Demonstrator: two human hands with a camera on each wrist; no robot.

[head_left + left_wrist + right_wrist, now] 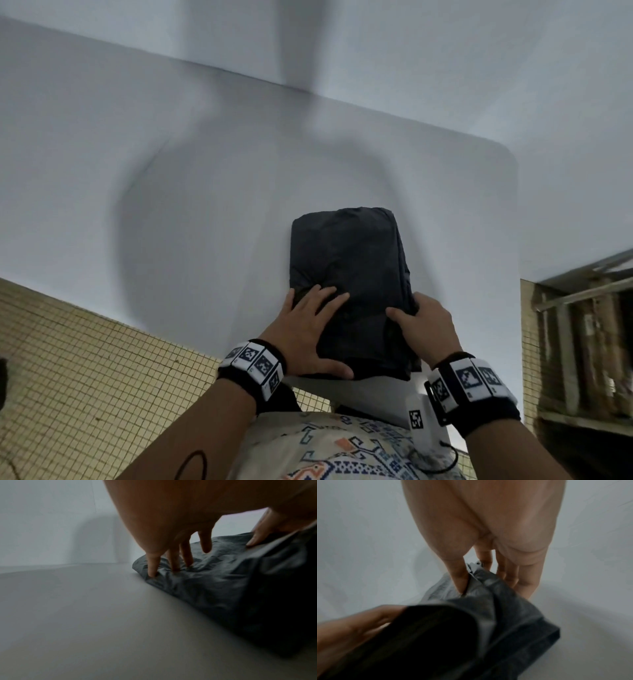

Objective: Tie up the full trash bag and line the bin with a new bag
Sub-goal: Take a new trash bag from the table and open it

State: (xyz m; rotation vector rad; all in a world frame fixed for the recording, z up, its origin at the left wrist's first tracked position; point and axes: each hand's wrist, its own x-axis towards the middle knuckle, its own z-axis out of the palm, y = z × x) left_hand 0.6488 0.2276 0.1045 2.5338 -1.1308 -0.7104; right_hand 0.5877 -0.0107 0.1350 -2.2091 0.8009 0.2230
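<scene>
Right now your folded black trash bag [346, 274] lies on the white counter [205, 205], long axis running away from you. Your left hand [308, 329] presses flat, fingers spread; your right hand [424, 325] pinches the bag's right edge, nearest the loose layers.

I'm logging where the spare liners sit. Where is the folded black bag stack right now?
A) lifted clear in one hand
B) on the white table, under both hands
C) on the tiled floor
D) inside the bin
B: the folded black bag stack lies on the white table, with the left hand pressing its top and the right hand gripping its side edge.
</scene>
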